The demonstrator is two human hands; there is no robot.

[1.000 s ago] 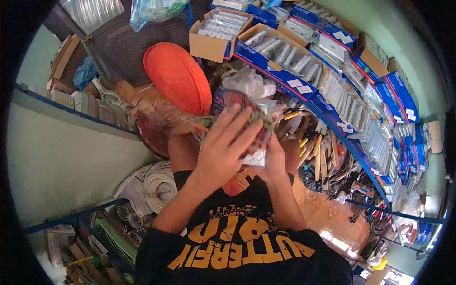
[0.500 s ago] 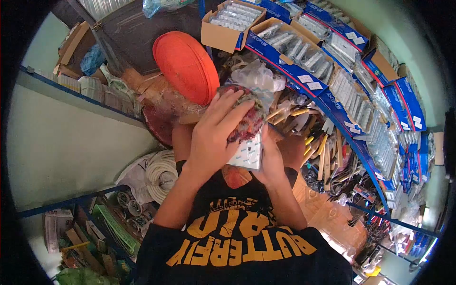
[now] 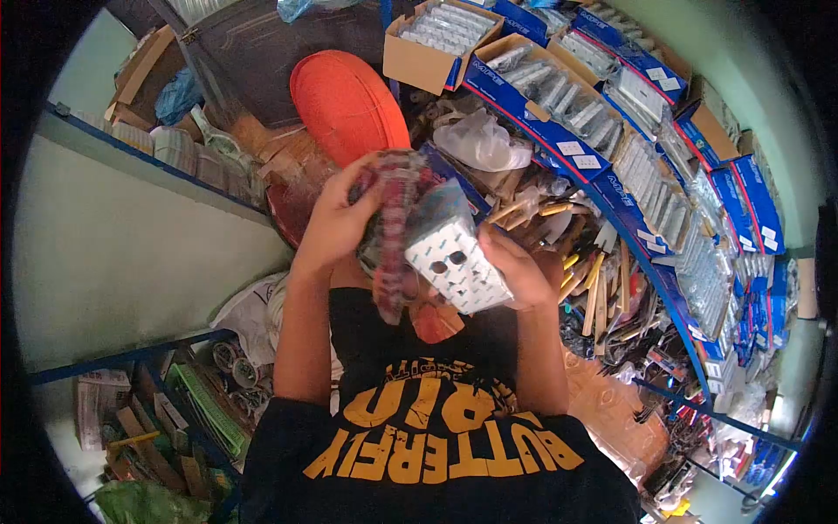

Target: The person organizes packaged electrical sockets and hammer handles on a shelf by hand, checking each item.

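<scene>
My left hand (image 3: 342, 214) is closed on a dark red and grey patterned cloth (image 3: 394, 231), which hangs down and is blurred by motion. My right hand (image 3: 522, 269) grips a white socket plate (image 3: 458, 266) by its right side. The plate has printed film on its face, two dark round holes and some clear plastic at its upper edge. Cloth and plate are side by side above my lap. Behind the cloth rests a large orange roll (image 3: 349, 109).
Blue boxes (image 3: 537, 113) of wrapped plates line the shelf on the right. Below them lie wooden-handled tools (image 3: 594, 293) in a pile. A cardboard box (image 3: 423, 65) stands at the top. Green and brown items (image 3: 205, 406) fill the lower-left shelf.
The cloth has come off the plate and moved left with my left hand. The plate is now tilted, with its printed face and holes more exposed in my right hand.
</scene>
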